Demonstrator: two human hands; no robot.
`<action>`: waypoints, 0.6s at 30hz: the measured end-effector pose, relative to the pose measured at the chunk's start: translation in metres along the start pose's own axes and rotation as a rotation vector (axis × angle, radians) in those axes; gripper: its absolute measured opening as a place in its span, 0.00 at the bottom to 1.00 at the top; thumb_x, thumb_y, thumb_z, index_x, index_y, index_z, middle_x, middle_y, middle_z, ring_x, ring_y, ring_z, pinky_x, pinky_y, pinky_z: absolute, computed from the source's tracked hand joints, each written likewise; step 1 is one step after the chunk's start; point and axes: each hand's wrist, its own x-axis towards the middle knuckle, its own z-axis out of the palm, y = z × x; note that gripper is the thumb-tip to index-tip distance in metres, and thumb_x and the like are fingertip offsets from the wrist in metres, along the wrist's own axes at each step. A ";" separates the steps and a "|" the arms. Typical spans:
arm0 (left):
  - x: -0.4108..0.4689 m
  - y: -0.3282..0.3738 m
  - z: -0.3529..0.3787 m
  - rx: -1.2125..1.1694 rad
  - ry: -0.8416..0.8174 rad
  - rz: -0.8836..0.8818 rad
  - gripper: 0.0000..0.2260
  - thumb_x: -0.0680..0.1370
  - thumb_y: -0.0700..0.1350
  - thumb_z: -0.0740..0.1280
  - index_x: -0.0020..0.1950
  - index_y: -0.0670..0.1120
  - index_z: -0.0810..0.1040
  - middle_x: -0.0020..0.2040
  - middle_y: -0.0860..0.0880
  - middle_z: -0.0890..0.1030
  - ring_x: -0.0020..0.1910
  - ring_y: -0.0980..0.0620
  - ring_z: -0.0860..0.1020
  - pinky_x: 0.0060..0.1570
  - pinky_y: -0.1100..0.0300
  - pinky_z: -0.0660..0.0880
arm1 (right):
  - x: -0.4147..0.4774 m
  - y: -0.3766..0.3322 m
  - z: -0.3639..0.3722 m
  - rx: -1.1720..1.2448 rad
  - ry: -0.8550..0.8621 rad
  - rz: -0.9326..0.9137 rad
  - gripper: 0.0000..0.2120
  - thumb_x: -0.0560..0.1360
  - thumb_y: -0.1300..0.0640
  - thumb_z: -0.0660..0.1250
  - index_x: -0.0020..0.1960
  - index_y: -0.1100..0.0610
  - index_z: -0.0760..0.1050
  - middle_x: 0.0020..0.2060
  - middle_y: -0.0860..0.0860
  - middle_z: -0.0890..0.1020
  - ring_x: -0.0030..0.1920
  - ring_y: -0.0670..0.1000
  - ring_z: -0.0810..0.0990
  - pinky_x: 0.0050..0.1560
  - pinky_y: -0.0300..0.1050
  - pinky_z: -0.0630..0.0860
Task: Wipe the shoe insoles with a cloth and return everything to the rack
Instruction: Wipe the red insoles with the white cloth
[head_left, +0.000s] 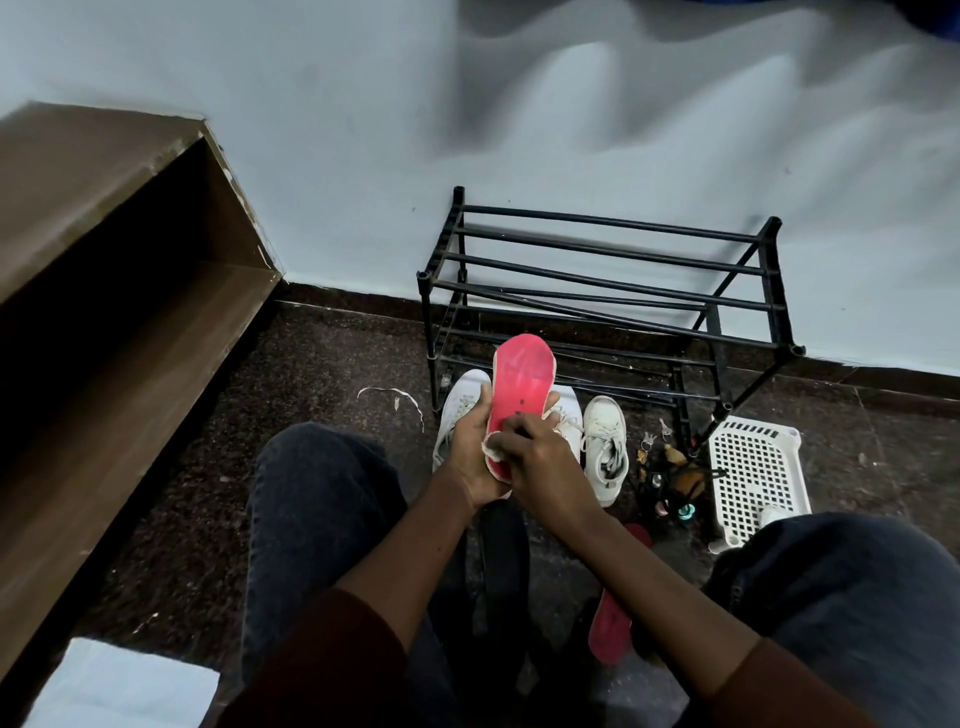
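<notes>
Dim, cool indoor light. Soft wavy shadows spread over the wall (311, 156) above the rack (610, 223). The floor (322, 374) in front of the rack is dark and grainy. Straight lines bow toward the edges.

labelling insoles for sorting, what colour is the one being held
Pink-red insole, gripped by the left hand; head view.

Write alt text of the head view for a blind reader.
Seated person's left hand holds a red insole upright while the right hand presses a cloth to it. White shoes, a second red insole and a white basket lie by a black rack.
</notes>
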 end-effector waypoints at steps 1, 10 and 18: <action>0.000 0.001 -0.002 0.010 0.020 0.017 0.31 0.78 0.64 0.54 0.64 0.40 0.77 0.60 0.46 0.80 0.55 0.49 0.80 0.53 0.56 0.77 | -0.005 0.001 0.000 -0.003 -0.019 -0.017 0.11 0.62 0.69 0.64 0.42 0.62 0.81 0.38 0.57 0.76 0.35 0.56 0.78 0.35 0.42 0.74; 0.005 -0.001 -0.003 0.062 0.034 -0.003 0.28 0.81 0.58 0.50 0.62 0.40 0.78 0.59 0.44 0.80 0.59 0.48 0.78 0.66 0.54 0.66 | -0.003 0.012 -0.006 -0.151 -0.045 0.016 0.12 0.60 0.72 0.72 0.42 0.64 0.80 0.36 0.58 0.76 0.31 0.58 0.77 0.30 0.41 0.73; 0.006 -0.007 0.001 -0.022 0.068 0.051 0.24 0.82 0.53 0.53 0.48 0.40 0.85 0.44 0.43 0.84 0.42 0.47 0.84 0.42 0.56 0.81 | 0.039 0.030 -0.020 -0.214 0.173 0.282 0.08 0.74 0.68 0.64 0.50 0.68 0.80 0.45 0.63 0.76 0.42 0.61 0.77 0.41 0.49 0.74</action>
